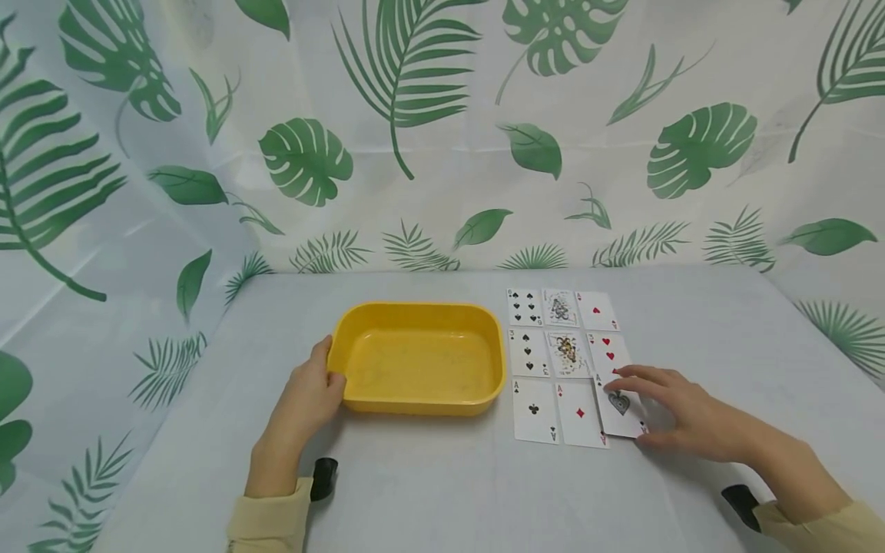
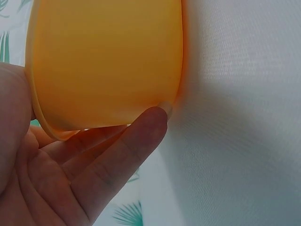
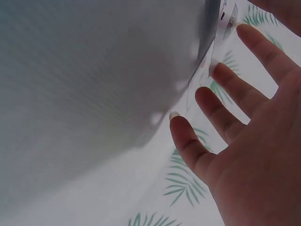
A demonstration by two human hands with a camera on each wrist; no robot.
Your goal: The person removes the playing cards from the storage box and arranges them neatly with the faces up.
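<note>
My left hand (image 1: 307,399) grips the left end of an empty yellow plastic tray (image 1: 494,369), thumb at the rim and fingers against the outer wall (image 2: 108,56). My right hand (image 1: 691,418) holds the ace of spades (image 1: 618,411), with fingertips on its face and the thumb at its lower right corner. That card lies tilted, its near edge slightly raised. It overlaps the three of hearts (image 1: 608,349) and the ace of diamonds (image 1: 579,415). In the right wrist view the other fingers (image 3: 228,122) are spread, and the thumb's contact is hidden.
Face-up playing cards stand in rows right of the tray: the six of spades (image 1: 525,307), two jokers (image 1: 560,309), the ace of hearts (image 1: 597,311), the three of spades (image 1: 529,353) and the ace of clubs (image 1: 535,411). A leaf-patterned cloth (image 1: 429,192) hangs behind the white table (image 1: 442,484).
</note>
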